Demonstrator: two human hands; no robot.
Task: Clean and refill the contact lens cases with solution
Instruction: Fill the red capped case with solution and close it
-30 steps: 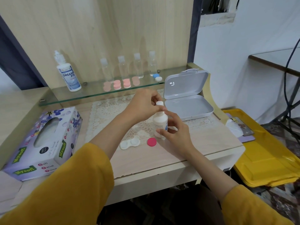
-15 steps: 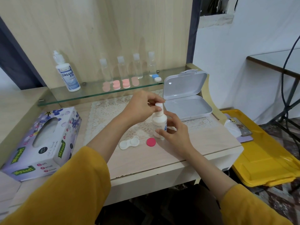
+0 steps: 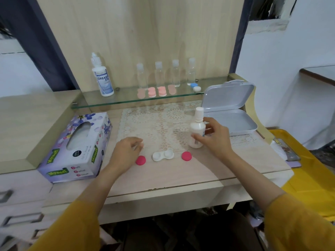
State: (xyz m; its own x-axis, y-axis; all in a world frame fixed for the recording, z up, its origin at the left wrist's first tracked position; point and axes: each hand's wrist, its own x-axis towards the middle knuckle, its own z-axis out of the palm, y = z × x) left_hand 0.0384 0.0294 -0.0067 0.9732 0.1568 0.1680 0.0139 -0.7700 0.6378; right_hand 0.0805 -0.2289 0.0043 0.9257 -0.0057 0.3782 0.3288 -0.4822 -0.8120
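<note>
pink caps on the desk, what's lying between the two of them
In the head view, the white lens case lies between the left pink cap and the right pink cap, apart from both.

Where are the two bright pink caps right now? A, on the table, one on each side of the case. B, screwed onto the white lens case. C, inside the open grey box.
A: the left pink cap and the right pink cap lie on the table, either side of the white lens case, apart from it.
</note>
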